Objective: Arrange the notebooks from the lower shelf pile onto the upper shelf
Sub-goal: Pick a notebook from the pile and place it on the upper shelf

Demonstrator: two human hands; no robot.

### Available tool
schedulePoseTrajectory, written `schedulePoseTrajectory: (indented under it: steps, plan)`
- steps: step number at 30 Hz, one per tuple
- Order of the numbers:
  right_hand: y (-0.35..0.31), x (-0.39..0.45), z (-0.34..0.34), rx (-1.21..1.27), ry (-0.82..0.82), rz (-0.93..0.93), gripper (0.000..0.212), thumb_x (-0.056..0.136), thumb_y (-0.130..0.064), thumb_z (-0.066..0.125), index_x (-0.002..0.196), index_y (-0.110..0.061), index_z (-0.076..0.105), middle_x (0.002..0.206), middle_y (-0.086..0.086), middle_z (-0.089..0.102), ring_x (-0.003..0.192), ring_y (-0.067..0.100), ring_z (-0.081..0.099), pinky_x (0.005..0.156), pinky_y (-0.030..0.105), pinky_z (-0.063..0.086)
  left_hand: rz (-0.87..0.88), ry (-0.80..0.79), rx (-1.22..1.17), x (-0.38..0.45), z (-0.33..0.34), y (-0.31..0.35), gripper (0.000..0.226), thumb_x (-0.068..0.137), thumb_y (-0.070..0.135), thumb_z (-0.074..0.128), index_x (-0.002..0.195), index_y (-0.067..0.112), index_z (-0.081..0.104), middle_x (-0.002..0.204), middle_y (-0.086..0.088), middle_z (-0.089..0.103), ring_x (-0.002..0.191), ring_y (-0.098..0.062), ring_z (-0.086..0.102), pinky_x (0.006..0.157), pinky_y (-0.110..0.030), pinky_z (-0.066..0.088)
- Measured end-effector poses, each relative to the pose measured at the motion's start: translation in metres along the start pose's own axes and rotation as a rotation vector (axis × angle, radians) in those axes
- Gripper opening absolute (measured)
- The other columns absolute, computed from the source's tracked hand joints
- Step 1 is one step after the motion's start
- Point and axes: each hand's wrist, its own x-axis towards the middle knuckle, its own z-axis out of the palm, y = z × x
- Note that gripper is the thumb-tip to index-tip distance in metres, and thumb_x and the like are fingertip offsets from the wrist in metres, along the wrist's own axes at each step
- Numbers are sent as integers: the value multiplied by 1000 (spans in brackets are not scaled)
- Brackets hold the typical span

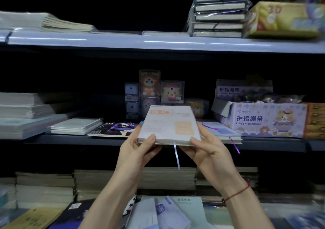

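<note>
Holding one notebook (pixel 169 125) in front of the middle shelf, left hand (pixel 139 149) and right hand (pixel 207 151) gripping its near corners; transfer step; next: lift to upper shelf (pixel 123 40) gap

Dim shop shelving (pixel 158 43) with pale metal boards against a black, unlit back wall (pixel 70 70).

Notebook (pixel 169 125) showing pale cover with orange blocks, light blue ribbon; finger bandage box (pixel 263 119) showing lavender cartoon print; wrist wearing red string (pixel 236 194).
</note>
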Motion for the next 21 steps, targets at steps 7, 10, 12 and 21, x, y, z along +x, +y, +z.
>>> schedulePoseTrajectory:
  steps: [7, 10, 12, 21]
  plan:
    - [-14, -10, -28, -33, 145, -4, 48, 87, 0, 47, 134, -8, 50, 125, 9, 65, 115, 22, 62, 89, 30, 55, -58, 44, 87, 4, 32, -15, 26, 89, 3, 60, 109, 19, 64, 93, 1, 74, 91, -12, 69, 76, -24, 57]
    - [-25, -11, -39, -1, 215, 17, 48, 85, 0, 49, 133, -5, 51, 125, 11, 65, 115, 24, 62, 87, 30, 56, -117, 28, 111, 10, 51, -12, 24, 91, 4, 58, 112, 14, 63, 98, -3, 71, 89, -14, 68, 77, -25, 58]
    - [-36, -12, -43, 9, 248, 32, 47, 81, -2, 51, 129, -4, 55, 123, 12, 66, 113, 25, 63, 90, 33, 55, -157, 27, 119, 13, 62, -10, 25, 93, 6, 56, 116, 14, 60, 101, -5, 69, 88, -15, 66, 77, -25, 58]
    - [-84, -7, -74, -84, 392, 196, 33, 91, 0, 51, 123, -1, 58, 113, 13, 70, 98, 22, 70, 80, 29, 59, -285, -34, 385, 29, 100, -7, 51, 92, 19, 61, 138, 8, 42, 116, -6, 63, 89, -9, 65, 80, -21, 54]
